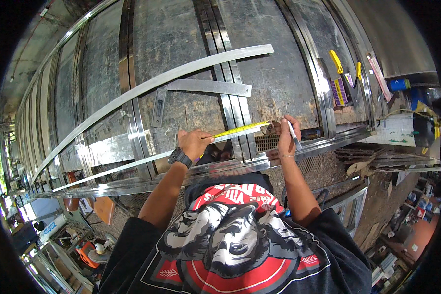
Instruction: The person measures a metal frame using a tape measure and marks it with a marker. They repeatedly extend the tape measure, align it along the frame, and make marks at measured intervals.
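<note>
My left hand (193, 145), with a black watch at the wrist, is closed round a tape measure whose case is mostly hidden under the fingers. Its yellow blade (241, 131) runs out to the right along a thin metal strip (115, 170). At the strip's right end is my right hand (286, 136), fingers closed, with a white marker pen (294, 133) held in it, its dark end toward me. Whether those fingers also touch the blade's tip I cannot tell. Beyond my hands lies a metal try square (208, 87), its stock pointing toward me.
A long flat metal bar (152, 84) lies diagonally over the shiny metal frame (213, 171) on the worn worktable (169, 49). Yellow-handled pliers (336, 62) and a purple-and-yellow box (338, 92) lie at right. A blue can (399, 84) is farther right. Metal frames (354, 206) stand below.
</note>
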The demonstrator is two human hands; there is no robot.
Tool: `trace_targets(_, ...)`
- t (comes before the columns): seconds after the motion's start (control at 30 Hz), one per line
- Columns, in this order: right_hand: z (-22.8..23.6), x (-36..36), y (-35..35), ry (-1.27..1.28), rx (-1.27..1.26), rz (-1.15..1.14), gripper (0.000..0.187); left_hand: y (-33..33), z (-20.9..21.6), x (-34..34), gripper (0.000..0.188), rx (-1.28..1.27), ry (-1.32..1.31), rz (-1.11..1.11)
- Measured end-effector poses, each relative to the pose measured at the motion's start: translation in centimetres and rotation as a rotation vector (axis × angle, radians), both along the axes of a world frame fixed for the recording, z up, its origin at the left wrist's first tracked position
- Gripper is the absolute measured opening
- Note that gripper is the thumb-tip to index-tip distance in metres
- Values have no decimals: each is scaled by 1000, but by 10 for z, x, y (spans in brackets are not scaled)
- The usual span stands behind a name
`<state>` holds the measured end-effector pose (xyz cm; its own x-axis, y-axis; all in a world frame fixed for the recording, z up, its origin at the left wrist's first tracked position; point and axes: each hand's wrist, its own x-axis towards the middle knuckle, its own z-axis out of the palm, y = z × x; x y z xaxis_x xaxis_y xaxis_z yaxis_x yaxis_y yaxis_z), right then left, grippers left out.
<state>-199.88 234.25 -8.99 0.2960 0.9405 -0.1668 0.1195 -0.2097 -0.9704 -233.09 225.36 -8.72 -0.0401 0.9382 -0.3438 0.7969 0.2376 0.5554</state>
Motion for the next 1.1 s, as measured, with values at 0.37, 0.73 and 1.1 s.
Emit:
trace_targets(0.37,13,-37,-61,-25,95,144,21,0,4,0,27,15,13,1)
trace_targets(0.73,6,-81,-89,-250,100,339,18,-2,-6,2,28,37,23,-11)
trace_targets(1.1,-2,-102,-94,-410,355,285,17,3,-4,0,27,20,-14,-3)
